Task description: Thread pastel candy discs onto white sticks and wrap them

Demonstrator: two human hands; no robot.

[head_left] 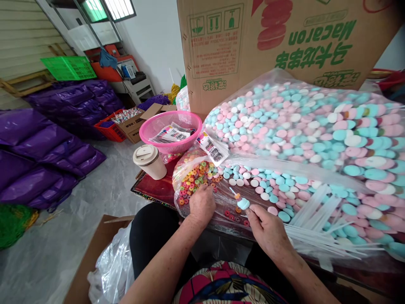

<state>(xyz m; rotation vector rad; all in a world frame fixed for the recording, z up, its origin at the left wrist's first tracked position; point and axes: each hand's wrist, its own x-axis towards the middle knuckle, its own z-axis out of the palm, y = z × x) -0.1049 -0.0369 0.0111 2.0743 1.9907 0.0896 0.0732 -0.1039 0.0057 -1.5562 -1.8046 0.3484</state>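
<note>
My right hand (267,228) pinches a thin white stick (238,198) that carries a teal disc candy (243,204) and small coloured rings near its tip. My left hand (201,204) reaches with its fingers down into a clear bag of small coloured ring candies (198,174); whether it grips one is hidden. A few loose rings (232,215) lie between the hands. To the right lies a heap of pink, teal and white disc candies (272,190) and a bundle of white sticks (316,236).
A big clear bag of disc candies (300,122) leans on a cardboard box (253,38). A pink basket (171,131) of printed packets and a lidded cup (149,161) stand at the table's left. Purple sacks (41,147), a red crate (110,126) and a green crate (68,67) lie on the floor.
</note>
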